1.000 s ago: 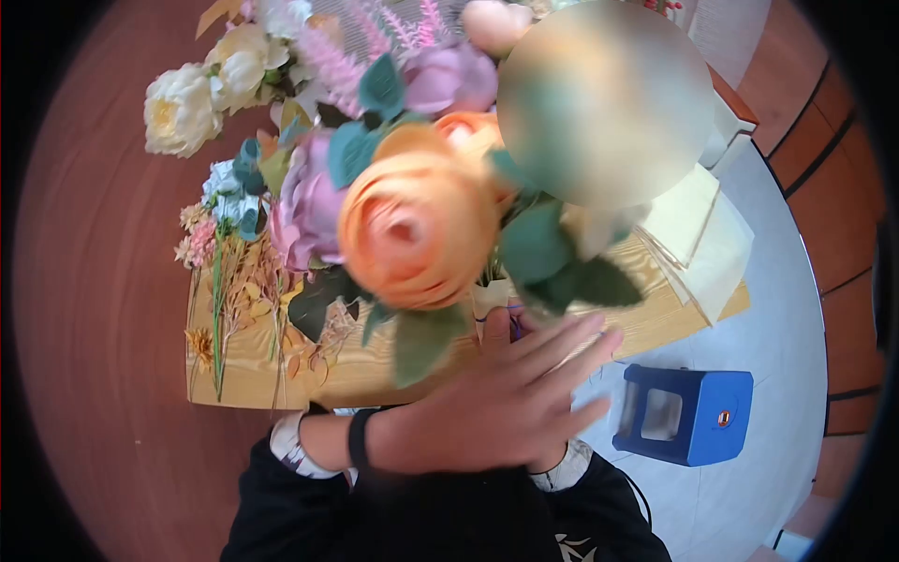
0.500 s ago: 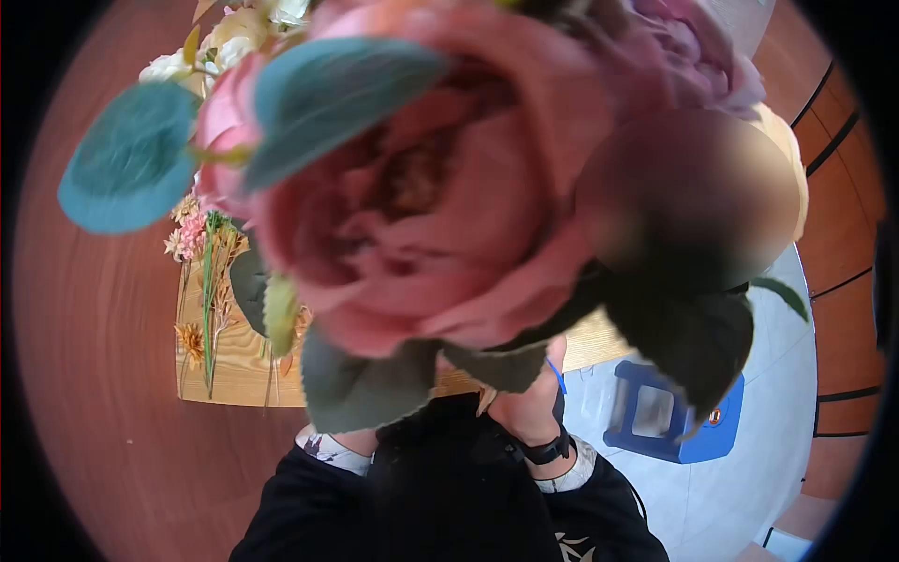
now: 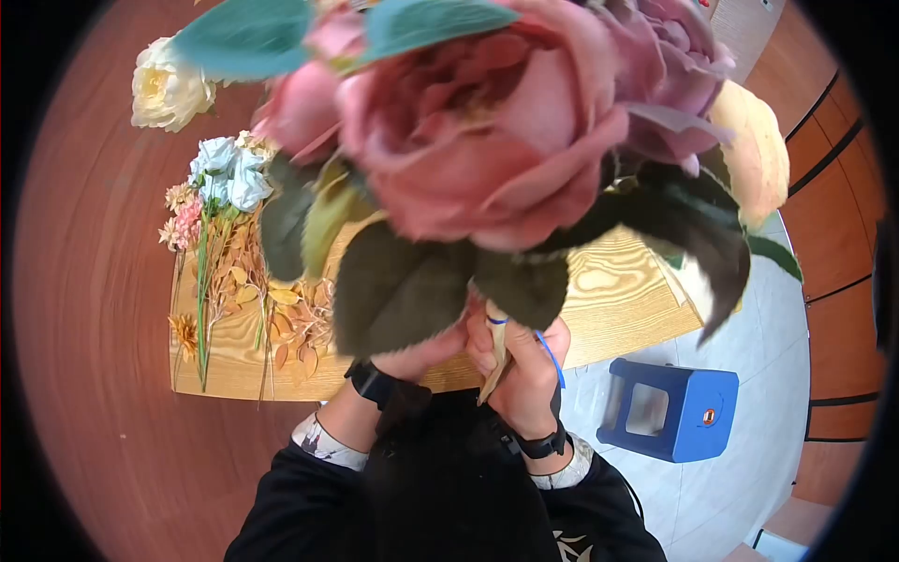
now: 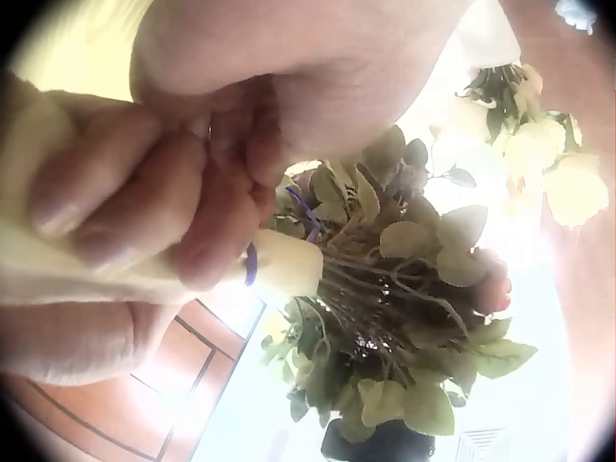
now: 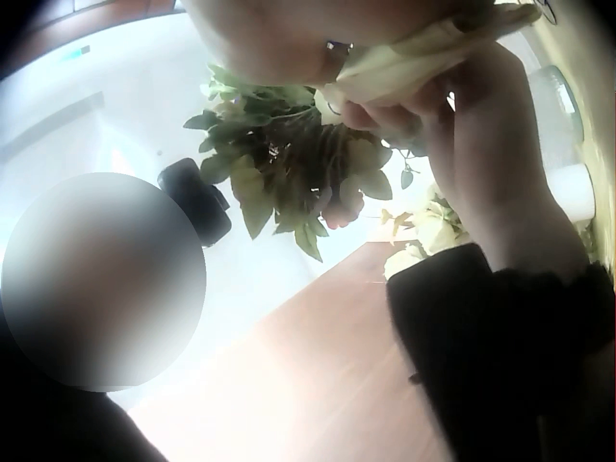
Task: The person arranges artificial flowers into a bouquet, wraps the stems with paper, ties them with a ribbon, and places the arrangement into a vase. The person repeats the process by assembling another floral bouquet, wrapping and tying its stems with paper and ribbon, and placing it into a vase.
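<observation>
A bouquet of pink and mauve flowers (image 3: 478, 122) with dark leaves fills the upper head view. Its paper-wrapped handle (image 3: 496, 356) lies in my right hand (image 3: 529, 384), whose fingers curl round it. My left hand (image 3: 426, 354) meets the handle from the other side, partly behind the leaves. In the left wrist view, my left hand (image 4: 298, 67) pinches close to the blue ribbon (image 4: 252, 264) circling the wrap, while my right hand (image 4: 144, 202) grips the paper. A loose ribbon end (image 3: 552, 361) crosses my right hand.
Dried stems (image 3: 239, 281), pale blue flowers (image 3: 229, 173) and an orange flower (image 3: 184, 332) lie on the left of the wooden table (image 3: 618, 300). White flowers (image 3: 171, 84) are behind them. A blue stool (image 3: 688, 412) stands on the floor at right.
The bouquet has turned, bringing pink flowers where the orange one was, and has shifted slightly upward in view. My left hand has moved from across my right hand to the handle's left side.
</observation>
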### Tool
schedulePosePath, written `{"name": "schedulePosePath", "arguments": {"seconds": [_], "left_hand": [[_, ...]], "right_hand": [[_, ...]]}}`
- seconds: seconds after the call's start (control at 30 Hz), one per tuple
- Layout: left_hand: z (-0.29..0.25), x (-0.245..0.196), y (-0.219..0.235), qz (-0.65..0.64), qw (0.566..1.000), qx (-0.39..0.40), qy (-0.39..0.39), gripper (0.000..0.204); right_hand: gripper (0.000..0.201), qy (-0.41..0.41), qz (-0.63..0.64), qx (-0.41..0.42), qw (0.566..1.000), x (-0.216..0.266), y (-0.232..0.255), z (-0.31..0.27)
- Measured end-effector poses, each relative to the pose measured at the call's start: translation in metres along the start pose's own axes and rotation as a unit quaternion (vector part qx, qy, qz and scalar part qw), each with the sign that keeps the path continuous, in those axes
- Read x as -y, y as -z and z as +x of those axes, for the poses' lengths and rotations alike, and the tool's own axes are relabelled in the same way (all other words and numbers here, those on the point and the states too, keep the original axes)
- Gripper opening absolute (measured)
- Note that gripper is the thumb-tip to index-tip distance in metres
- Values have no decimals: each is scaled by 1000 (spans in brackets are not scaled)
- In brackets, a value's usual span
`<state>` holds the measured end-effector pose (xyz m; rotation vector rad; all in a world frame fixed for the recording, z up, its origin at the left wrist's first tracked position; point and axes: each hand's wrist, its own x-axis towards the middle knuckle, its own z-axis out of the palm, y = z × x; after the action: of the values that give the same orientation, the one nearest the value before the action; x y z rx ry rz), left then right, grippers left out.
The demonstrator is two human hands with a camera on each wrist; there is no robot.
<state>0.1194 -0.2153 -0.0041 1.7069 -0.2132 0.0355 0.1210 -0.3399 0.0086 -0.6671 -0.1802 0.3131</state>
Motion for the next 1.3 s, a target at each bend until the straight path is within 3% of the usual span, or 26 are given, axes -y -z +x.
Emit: {"name": "schedulePosePath", "arguments": {"seconds": [0.03,0.07,0.1,0.2,0.23,0.27,0.33,0.37,0.43,0.53,0.73,0.8,0.87,0.97,1.27,1.3], "left_hand": [[3,-3,-11,-262,961,-51,73,39],[5,-4,-17,-504,847,-98,140,27],[9,-1,-15,-559,810,-86,156,22],[6,5,-13,-578,804,-67,121,20],[1,-2,-15,-587,792,-103,128,12],[1,3,-16,-588,792,-103,128,12],[0,16,-18,-550,825,-125,16,7],[-1,11,-22,-551,825,-126,16,7],[-1,-3,-29,-406,876,-258,43,11],[-3,-5,-30,-377,896,-234,-18,13],[-2,-4,-29,-320,922,-217,-37,16],[-3,-6,-30,-314,924,-214,-34,16],[-5,-6,-31,-308,927,-212,-30,17],[-10,-6,-29,-248,950,-186,-13,19],[-18,-34,-28,-152,961,-228,-42,18],[-16,-39,-29,-76,971,-226,-32,14]], "right_hand": [[21,10,5,-3,1000,-2,1,1],[22,21,10,-6,1000,-2,2,2],[22,21,9,-8,1000,-4,3,2],[20,39,-20,-37,998,-6,7,1],[19,41,-38,-55,997,-6,7,-1],[19,44,-55,-72,995,-7,7,-1],[18,46,-71,-86,993,-13,9,-2],[18,48,-86,-100,990,-16,11,-4],[18,64,-109,-105,986,-19,16,-6],[17,86,-128,-114,981,-20,13,-6],[15,92,-144,-118,978,-20,18,-7],[15,93,-146,-119,978,-18,16,-6],[14,106,-117,-191,969,-15,8,-3],[13,110,-124,-143,976,-16,19,-2],[15,169,-149,-174,959,-27,17,2],[15,168,-147,-173,959,-28,19,2]]}}
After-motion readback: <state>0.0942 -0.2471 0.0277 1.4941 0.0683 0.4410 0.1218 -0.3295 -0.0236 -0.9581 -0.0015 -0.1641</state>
